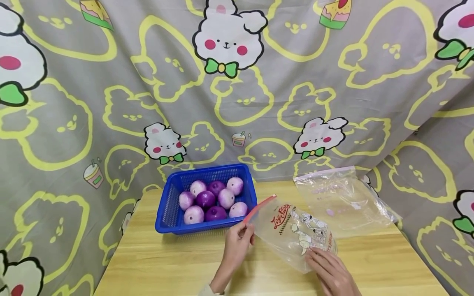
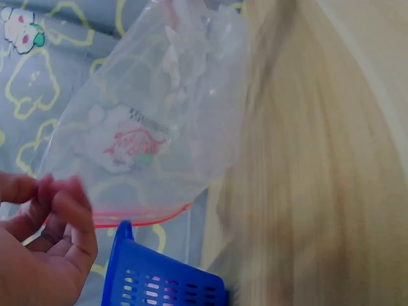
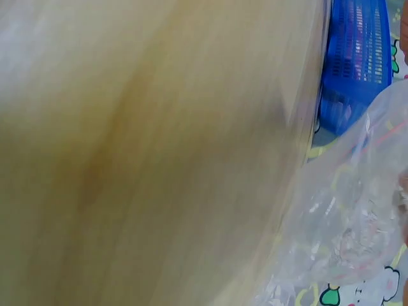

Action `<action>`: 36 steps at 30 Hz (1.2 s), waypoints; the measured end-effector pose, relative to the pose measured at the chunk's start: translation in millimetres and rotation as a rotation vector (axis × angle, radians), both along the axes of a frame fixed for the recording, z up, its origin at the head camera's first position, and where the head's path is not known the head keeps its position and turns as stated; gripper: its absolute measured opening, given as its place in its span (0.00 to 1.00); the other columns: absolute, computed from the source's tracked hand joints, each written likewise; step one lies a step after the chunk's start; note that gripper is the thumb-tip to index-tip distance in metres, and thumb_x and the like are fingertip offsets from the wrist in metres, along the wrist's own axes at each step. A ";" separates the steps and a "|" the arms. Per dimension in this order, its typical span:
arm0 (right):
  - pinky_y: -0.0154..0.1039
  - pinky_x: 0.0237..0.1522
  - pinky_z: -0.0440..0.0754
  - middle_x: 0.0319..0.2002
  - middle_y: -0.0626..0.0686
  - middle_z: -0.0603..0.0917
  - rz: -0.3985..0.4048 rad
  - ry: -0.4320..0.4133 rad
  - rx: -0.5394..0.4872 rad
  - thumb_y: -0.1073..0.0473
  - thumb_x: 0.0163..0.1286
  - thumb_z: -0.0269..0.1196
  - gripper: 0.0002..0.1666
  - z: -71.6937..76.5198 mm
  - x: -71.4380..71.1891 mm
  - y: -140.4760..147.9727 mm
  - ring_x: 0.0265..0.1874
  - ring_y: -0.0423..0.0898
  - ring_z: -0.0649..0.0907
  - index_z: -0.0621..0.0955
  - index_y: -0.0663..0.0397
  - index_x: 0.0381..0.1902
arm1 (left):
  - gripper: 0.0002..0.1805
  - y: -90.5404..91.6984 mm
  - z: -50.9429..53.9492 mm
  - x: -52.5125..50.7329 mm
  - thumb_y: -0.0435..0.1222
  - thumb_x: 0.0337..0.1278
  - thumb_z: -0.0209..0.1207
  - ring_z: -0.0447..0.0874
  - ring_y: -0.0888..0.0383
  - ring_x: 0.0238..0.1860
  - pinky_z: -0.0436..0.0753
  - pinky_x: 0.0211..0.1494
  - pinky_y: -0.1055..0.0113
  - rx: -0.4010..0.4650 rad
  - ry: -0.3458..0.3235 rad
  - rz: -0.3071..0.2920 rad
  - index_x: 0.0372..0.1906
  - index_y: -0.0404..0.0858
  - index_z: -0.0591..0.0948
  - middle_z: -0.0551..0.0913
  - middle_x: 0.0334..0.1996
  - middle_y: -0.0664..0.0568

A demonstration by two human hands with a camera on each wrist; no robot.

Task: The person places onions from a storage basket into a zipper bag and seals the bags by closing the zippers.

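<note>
A clear zip bag (image 1: 285, 234) with red lettering, cartoon figures and a red zip strip is held up tilted over the table between both hands. My left hand (image 1: 237, 246) pinches the corner at the near end of the red strip; in the left wrist view the left hand (image 2: 51, 236) has thumb and fingertips together at that edge. My right hand (image 1: 331, 271) grips the bag's lower end, fingers over the front, thumb hidden. The right wrist view shows the crumpled bag (image 3: 338, 217) and only slivers of fingers. The bag looks flat, with nothing inside.
A blue plastic basket (image 1: 168, 216) holding several purple onions (image 1: 205, 199) stands behind and left of the hands. Another clear bag (image 1: 352, 205) with a pale pink strip lies at the back right of the wooden table (image 1: 166, 263). A patterned curtain (image 1: 259, 102) hangs behind.
</note>
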State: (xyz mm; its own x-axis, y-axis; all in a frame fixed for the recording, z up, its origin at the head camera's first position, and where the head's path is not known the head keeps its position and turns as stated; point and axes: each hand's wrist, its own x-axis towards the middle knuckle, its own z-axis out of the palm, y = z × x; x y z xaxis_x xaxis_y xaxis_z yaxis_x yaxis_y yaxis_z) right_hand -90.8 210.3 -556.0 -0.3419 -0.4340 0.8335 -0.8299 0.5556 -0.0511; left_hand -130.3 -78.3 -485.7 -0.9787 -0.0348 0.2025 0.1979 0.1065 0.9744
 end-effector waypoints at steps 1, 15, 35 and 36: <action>0.40 0.72 0.59 0.52 0.61 0.85 -0.020 -0.021 0.012 0.50 0.80 0.46 0.27 -0.2 0.1 1.7 0.61 0.51 0.77 0.85 0.63 0.49 | 0.11 -0.3 -0.4 1.5 0.33 0.68 0.58 0.76 0.64 0.19 0.73 0.19 0.74 -0.010 0.003 -0.010 0.29 0.33 0.82 0.81 0.23 0.40; 0.26 0.66 0.64 0.47 0.53 0.85 -0.114 -0.194 -0.174 0.53 0.76 0.56 0.18 40.1 -4.2 -25.8 0.48 0.48 0.81 0.84 0.59 0.52 | 0.04 7.5 -11.9 27.5 0.32 0.64 0.63 0.84 0.62 0.39 0.83 0.27 0.74 -0.239 0.297 -0.009 0.35 0.37 0.86 0.85 0.45 0.48; 0.26 0.27 0.67 0.35 0.32 0.67 -0.101 -0.600 0.134 0.49 0.76 0.58 0.19 95.4 -15.6 -90.5 0.28 0.28 0.66 0.81 0.35 0.62 | 0.02 21.5 -22.4 58.8 0.32 0.61 0.64 0.86 0.61 0.38 0.77 0.28 0.83 -0.507 0.680 0.060 0.33 0.39 0.85 0.83 0.47 0.50; 0.26 0.27 0.68 0.35 0.32 0.69 -0.095 -0.577 0.130 0.50 0.75 0.59 0.16 94.4 -16.6 -91.2 0.28 0.28 0.67 0.83 0.38 0.58 | 0.03 21.7 -23.6 59.8 0.33 0.61 0.64 0.86 0.61 0.39 0.77 0.28 0.84 -0.519 0.688 0.060 0.33 0.39 0.86 0.83 0.48 0.51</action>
